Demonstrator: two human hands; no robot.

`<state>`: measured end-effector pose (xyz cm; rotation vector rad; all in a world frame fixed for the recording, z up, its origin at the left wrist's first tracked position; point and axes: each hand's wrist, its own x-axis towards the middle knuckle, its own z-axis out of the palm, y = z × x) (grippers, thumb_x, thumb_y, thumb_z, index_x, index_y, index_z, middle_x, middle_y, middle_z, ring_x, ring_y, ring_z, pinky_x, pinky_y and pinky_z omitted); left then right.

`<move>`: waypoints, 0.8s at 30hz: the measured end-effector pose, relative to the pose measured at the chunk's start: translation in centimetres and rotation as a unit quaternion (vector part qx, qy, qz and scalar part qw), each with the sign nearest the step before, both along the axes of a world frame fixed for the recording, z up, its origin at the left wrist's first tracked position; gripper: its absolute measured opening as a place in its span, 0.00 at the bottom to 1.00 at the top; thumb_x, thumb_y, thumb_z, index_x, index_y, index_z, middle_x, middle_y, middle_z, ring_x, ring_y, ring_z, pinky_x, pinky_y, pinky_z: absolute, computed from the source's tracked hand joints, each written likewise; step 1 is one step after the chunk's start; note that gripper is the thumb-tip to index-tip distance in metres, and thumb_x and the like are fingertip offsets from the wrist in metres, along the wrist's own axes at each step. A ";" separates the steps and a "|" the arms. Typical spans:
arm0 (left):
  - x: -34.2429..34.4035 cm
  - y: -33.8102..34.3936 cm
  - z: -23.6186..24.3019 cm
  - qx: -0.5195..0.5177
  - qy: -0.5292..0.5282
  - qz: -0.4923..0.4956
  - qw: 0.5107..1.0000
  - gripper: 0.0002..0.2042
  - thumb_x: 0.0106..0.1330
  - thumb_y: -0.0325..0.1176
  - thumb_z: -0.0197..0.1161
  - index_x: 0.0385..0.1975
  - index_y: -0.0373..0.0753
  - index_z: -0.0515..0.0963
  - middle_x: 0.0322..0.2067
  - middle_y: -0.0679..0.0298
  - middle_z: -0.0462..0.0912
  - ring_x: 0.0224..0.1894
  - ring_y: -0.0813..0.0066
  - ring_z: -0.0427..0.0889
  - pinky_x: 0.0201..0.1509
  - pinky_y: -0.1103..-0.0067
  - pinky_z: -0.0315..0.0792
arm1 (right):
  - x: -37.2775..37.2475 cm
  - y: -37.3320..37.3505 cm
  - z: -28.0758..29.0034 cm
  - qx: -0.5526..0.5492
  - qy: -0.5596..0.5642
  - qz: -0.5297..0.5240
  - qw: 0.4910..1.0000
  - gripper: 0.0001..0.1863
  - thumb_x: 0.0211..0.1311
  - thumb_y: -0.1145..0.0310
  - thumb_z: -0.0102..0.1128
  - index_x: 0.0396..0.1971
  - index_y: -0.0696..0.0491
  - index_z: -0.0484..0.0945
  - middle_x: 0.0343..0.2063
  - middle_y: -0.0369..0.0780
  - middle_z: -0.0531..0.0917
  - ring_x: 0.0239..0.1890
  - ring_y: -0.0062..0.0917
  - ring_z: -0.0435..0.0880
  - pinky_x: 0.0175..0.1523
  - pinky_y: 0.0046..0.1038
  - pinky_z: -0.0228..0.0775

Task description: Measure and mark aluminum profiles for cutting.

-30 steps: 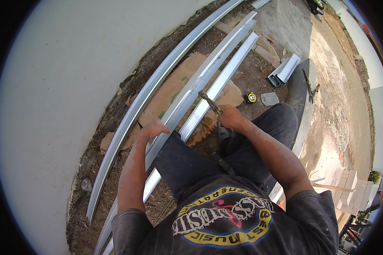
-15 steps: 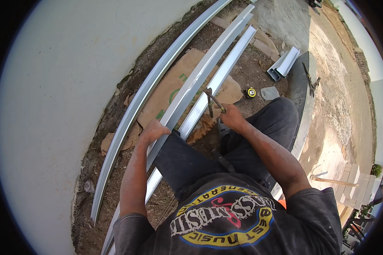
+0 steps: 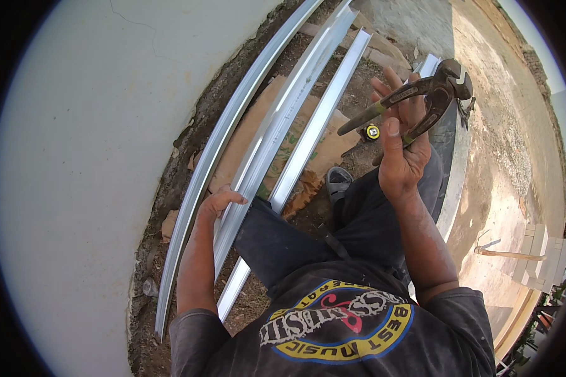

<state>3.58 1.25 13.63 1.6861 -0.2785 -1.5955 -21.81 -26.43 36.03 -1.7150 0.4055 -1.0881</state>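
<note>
My left hand [image 3: 225, 200] is closed round the near part of a long silver metal channel [image 3: 275, 125], thumb over its edge. The channel lies against my left knee and slants up to the far end. Raised over my right leg, my right hand [image 3: 401, 163] holds a pair of end-cutting pincers [image 3: 448, 80]. The jaws point away to the right, and the two dark handles are spread. One handle runs past the thumb, and several of my fingers are stretched out between the handles.
Another straight channel [image 3: 321, 113] and a curved-looking one [image 3: 202, 173] lie on either side. Underneath is torn brown paper [image 3: 321, 147] on soil. A yellow-black tape measure [image 3: 372, 132] sits beyond my sandal [image 3: 338, 179]. Short metal offcuts [image 3: 429, 65] are partly hidden. A pale wall [image 3: 75, 157] borders the left.
My right hand has lifted the pincers up and to the right, away from the channels, and its fingers have loosened. The held channel has turned, now showing its hollow side.
</note>
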 end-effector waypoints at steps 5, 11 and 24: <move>-8.4 -2.5 4.8 0.089 -0.487 -0.077 0.865 0.29 0.50 0.37 0.68 0.50 0.23 0.71 0.41 0.44 0.81 0.44 0.54 0.82 0.52 0.65 0.74 | 2.1 -3.0 3.4 0.079 -0.133 0.171 0.973 0.26 0.75 0.64 0.44 0.68 0.57 0.56 0.39 0.49 0.82 0.41 0.33 0.85 0.47 0.33 0.80; -8.0 -1.3 5.9 0.139 -0.534 -0.050 0.832 0.30 0.47 0.36 0.69 0.51 0.26 0.71 0.44 0.43 0.80 0.47 0.48 0.81 0.54 0.64 0.73 | 2.2 -0.5 -2.4 0.414 0.116 0.026 0.903 0.17 0.72 0.65 0.51 0.55 0.58 0.68 0.27 0.41 0.80 0.26 0.26 0.83 0.31 0.28 0.80; -3.5 0.5 2.1 0.031 -0.235 -0.049 0.970 0.34 0.38 0.34 0.68 0.50 0.24 0.74 0.41 0.50 0.81 0.44 0.62 0.80 0.51 0.73 0.72 | 0.5 0.1 -19.3 -0.029 0.553 0.145 0.820 0.23 0.55 0.72 0.54 0.52 0.60 0.76 0.32 0.53 0.83 0.29 0.36 0.84 0.39 0.34 0.77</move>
